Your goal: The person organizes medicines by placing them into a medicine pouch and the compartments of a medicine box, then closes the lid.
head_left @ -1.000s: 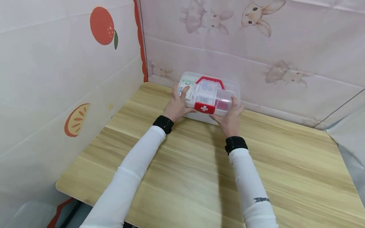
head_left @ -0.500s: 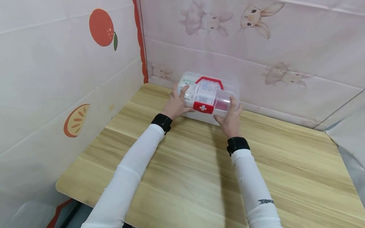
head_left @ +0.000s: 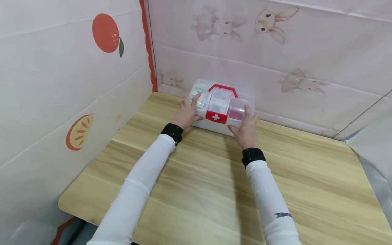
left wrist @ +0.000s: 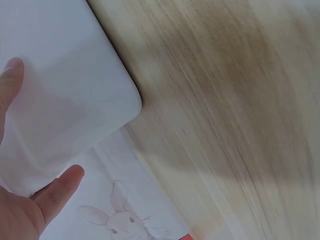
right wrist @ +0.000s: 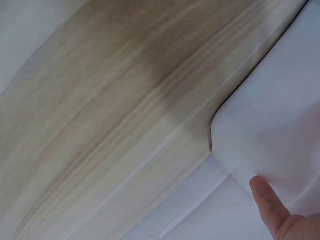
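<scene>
A first-aid box point(head_left: 214, 126) with a white body, clear lid, red handle point(head_left: 223, 87) and red latch with a white cross point(head_left: 216, 117) stands at the back of the table against the wall. Packets and a pink item show through the lid. My left hand point(head_left: 185, 114) grips its left end, thumb at the front and fingers over the lid. At the right end my right hand point(head_left: 246, 131) holds it in the same way. Each wrist view shows a lower corner of the white body point(left wrist: 95, 95) close to the table, with only part of the hand visible.
The wooden table point(head_left: 183, 190) meets a pink rabbit-printed curtain wall point(head_left: 269, 61) at the back. A white fruit-printed wall point(head_left: 46, 85) stands along the left side. White fabric hangs beyond the right edge point(head_left: 375, 156).
My right thumb has shifted right, away from the red latch. Both hands stay on the first-aid box, which keeps its place at the wall; the head view has tilted slightly.
</scene>
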Demonstrator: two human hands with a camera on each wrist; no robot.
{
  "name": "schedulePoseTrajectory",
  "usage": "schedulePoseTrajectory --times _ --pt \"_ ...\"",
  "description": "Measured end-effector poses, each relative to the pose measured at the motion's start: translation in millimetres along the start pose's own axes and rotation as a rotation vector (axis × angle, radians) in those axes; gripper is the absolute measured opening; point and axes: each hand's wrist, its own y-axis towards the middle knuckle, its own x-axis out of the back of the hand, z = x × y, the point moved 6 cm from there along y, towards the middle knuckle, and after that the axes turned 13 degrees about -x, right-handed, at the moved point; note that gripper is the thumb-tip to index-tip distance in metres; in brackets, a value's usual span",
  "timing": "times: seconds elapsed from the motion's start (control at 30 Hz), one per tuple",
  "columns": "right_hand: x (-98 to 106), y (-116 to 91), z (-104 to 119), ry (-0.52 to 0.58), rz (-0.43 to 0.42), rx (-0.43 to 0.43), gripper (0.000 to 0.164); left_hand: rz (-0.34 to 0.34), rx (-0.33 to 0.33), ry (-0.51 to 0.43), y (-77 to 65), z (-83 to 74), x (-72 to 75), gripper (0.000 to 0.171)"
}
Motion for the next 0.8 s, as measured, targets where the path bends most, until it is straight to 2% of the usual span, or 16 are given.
schedulePoseTrajectory --times 0.2,0.33,0.43,0.57,0.63,0.8 --pt "0.1 -0.9 0.2 -0.027 0.015 0.005 0.102 0.042 0.02 -0.049 -0.5 1.9 0.3 0.098" --pt "0.6 -1.0 6.0 -0.033 0.031 0.056 0.104 0.021 0.032 -0.066 -1.8 7.1 4.5 0.099" --pt "0.6 -1.1 10.7 -0.041 0.061 0.074 0.103 -0.014 0.036 -0.034 -2.7 9.4 9.0 0.1" --pt "1.3 -6.1 14.5 -0.08 0.115 0.093 0.101 -0.028 0.058 -0.012 -9.1 7.2 12.0 0.1" --pt "2.4 -10.3 14.8 -0.097 0.146 0.11 0.1 -0.014 0.075 -0.014 -14.5 4.5 11.3 0.102" --pt "9.7 -22.9 8.5 -0.137 0.207 0.153 0.1 0.071 0.104 -0.039 -30.2 -6.8 5.7 0.111"
